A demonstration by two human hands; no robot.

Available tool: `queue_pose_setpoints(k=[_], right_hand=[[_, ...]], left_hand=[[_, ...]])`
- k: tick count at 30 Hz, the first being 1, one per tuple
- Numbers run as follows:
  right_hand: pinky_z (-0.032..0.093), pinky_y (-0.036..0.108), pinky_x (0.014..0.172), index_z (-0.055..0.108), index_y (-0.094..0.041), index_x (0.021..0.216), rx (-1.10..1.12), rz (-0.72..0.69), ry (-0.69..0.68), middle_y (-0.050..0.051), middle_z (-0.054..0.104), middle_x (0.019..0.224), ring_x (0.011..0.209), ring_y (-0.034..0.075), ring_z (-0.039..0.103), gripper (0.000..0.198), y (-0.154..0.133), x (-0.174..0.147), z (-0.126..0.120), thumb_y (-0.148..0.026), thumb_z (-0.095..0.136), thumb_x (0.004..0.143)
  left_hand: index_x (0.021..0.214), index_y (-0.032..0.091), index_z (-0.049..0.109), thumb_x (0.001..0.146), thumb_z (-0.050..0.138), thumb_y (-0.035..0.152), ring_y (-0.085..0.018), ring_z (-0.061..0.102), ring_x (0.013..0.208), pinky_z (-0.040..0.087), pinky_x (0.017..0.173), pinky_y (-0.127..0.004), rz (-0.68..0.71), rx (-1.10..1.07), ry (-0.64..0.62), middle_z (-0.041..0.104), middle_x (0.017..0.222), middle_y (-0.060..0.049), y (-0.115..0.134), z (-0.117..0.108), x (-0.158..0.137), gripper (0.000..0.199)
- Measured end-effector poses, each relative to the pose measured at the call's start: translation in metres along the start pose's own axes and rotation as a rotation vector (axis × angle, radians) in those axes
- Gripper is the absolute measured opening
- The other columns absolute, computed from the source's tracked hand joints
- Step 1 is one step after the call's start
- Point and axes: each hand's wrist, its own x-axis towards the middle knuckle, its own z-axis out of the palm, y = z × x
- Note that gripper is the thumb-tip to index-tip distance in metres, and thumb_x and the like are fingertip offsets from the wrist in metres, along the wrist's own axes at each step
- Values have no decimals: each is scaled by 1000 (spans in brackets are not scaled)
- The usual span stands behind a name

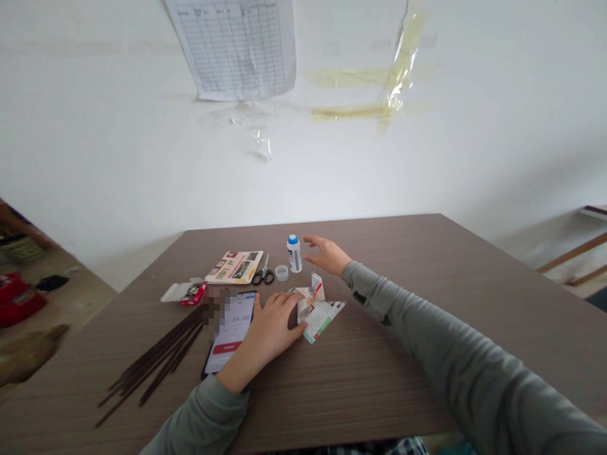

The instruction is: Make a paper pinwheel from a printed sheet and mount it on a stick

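Note:
My left hand (274, 323) rests at the left edge of a piece of folded printed paper (324, 318), its thumb and fingers curved around that edge and holding it on the table. Part of the paper stands up in a fold. Farther back, my right hand (329, 254) is open beside a white glue bottle with a blue top (294, 255). A small gap shows between its fingertips and the upright bottle. A translucent cap (281, 273) lies left of the bottle.
Black-handled scissors (263, 273) lie by a stack of printed paper (235, 267). To the left are an open red-and-white box (190, 292), a bundle of thin brown sticks (156, 360) and a phone (232, 332) showing a timer. The table (427, 354) meets a white wall.

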Motion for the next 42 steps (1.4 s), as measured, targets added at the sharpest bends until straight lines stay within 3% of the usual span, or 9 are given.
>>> queue_pose_setpoints(k=[3,8,16,21,25,30,34,42], right_hand=[[72,53,133,84,-27,167,57,28,-11,15,94,161,145,33,94,70,-2,9,15,-13,103,101],[72,54,132,88,-26,159,134,76,14,12,98,148,143,34,95,64,-4,17,29,-15,107,99],[77,46,114,93,-27,134,214,143,50,7,99,128,118,29,96,45,-5,24,37,-18,111,94],[77,46,110,92,-25,116,269,170,91,6,99,118,114,30,95,37,-5,25,38,-19,114,88],[78,47,107,91,-25,114,328,179,148,9,98,120,115,32,96,34,-4,23,30,-23,113,89],[79,47,107,91,-25,119,395,171,211,10,99,125,116,33,98,33,2,1,11,-26,109,92],[80,53,110,92,-26,116,422,170,249,11,101,123,120,39,99,36,15,-29,-11,-28,113,86],[81,58,112,94,-28,115,313,177,275,12,101,123,118,41,100,36,44,-84,-33,-36,112,86]], left_hand=[[177,32,78,114,83,25,-51,64,183,23,159,-96,4,-7,-6,78,187,-18,0,-1,0,64],[175,30,80,114,83,24,-51,65,183,25,158,-97,13,-6,6,78,186,-19,-1,-1,-1,61],[176,31,80,116,80,24,-52,63,184,25,159,-95,10,2,-5,77,188,-17,-1,-1,-1,61],[172,34,84,113,85,27,-52,66,181,29,159,-94,11,-1,14,80,184,-16,-3,0,0,59],[175,31,81,115,82,27,-51,64,183,27,159,-95,15,-2,-1,78,187,-18,-4,-1,-1,60],[173,33,82,114,83,25,-50,65,183,27,158,-96,12,-16,-4,79,187,-17,-4,-1,-1,60],[168,35,85,113,86,25,-49,69,180,30,159,-91,8,-15,28,82,183,-16,-4,2,-2,57],[171,36,82,115,81,27,-47,68,179,29,159,-89,20,-5,27,81,183,-15,-3,4,-4,57]])
